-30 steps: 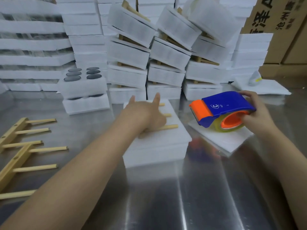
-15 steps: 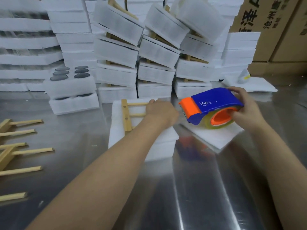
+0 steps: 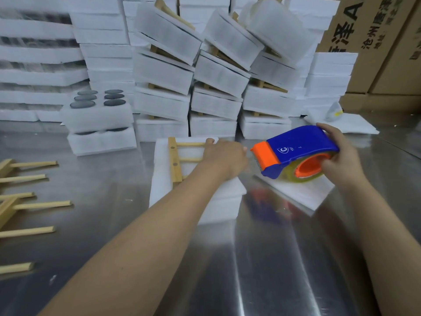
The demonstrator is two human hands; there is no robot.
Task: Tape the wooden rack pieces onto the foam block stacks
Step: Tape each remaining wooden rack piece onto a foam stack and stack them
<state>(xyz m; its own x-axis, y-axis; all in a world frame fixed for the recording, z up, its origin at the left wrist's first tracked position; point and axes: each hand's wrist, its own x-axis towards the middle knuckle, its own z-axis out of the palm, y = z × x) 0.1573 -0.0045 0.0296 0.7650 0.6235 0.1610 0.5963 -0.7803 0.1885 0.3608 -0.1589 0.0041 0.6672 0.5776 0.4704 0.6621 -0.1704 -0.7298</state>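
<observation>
Wooden rack piece (image 3: 175, 163): light, stiff; laid flat on foam block stack (image 3: 164, 190), mid-table (image 3: 273, 258). Left hand (image 3: 224, 159) grip pressed on its dowels. Right hand (image 3: 339, 160) grip closed around tape dispenser (image 3: 293, 149). Foam judged soft, easily dented.

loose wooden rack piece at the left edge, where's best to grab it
Grip the wooden rack piece by its thick crossbar, coming from above. It lies flat on the metal table, and the thin pegs point right, away from the bar, so they would lever.

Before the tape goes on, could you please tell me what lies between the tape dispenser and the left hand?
Nothing: in the head view a narrow bare gap separates the tape dispenser from the left hand.
</observation>
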